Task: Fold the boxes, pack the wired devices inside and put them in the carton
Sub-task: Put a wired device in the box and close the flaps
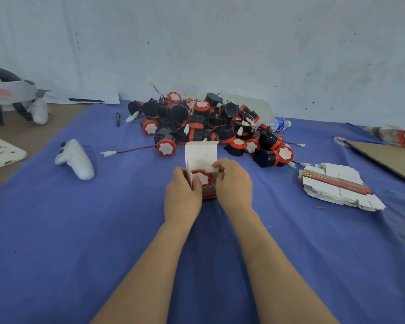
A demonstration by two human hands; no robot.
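A small white and red box [200, 153] stands on the blue cloth with its top flap up. A red and black wired device [202, 178] sits inside it, its white face showing. My left hand [182, 195] grips the box's left side. My right hand [234, 181] holds the right side, and its fingertips pinch the device's white connector [211, 169] at the box mouth. Behind the box lies a pile of wired devices [208, 122], black with red rings, with red wires and white plugs. A stack of flat unfolded boxes [337, 185] lies to the right.
A white game controller [76, 160] lies at left, a pen [118, 119] beyond it. A water bottle [281, 123] lies behind the pile. A brown cardboard sheet [388, 157] sits at the far right. A headset [7, 94] and a white tray [0, 152] are at the far left.
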